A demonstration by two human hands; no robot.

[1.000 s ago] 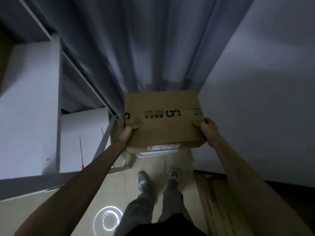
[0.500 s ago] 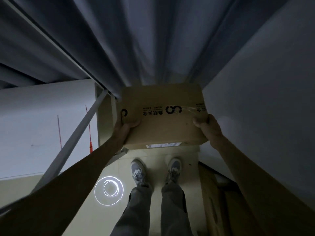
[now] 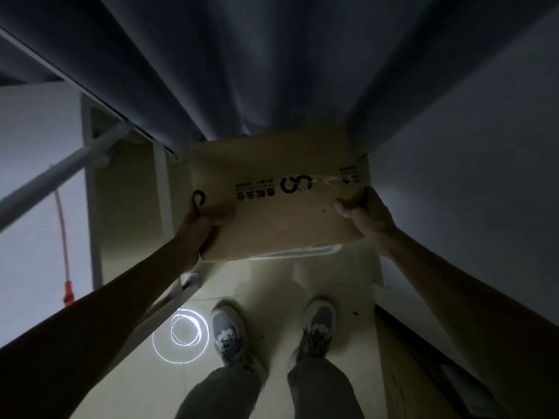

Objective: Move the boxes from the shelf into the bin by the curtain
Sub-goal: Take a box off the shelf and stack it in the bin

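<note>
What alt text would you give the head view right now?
A left hand and a right hand grip a cardboard box at its sides, held out toward a grey curtain above the person's shoes; shelf frame at left.

— We see a dim, grainy scene; the brightest spot is a ring-shaped glare (image 3: 181,336) on the floor (image 3: 272,285).
— We agree: tape (image 3: 328,184) on the box (image 3: 281,213) glints, our forearms (image 3: 75,343) sink into shadow, and the rail (image 3: 45,184) at left blurs.

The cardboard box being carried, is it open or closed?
Closed: the cardboard box shows a flat printed top with clear tape on it. The left hand and right hand grip its ends.
</note>
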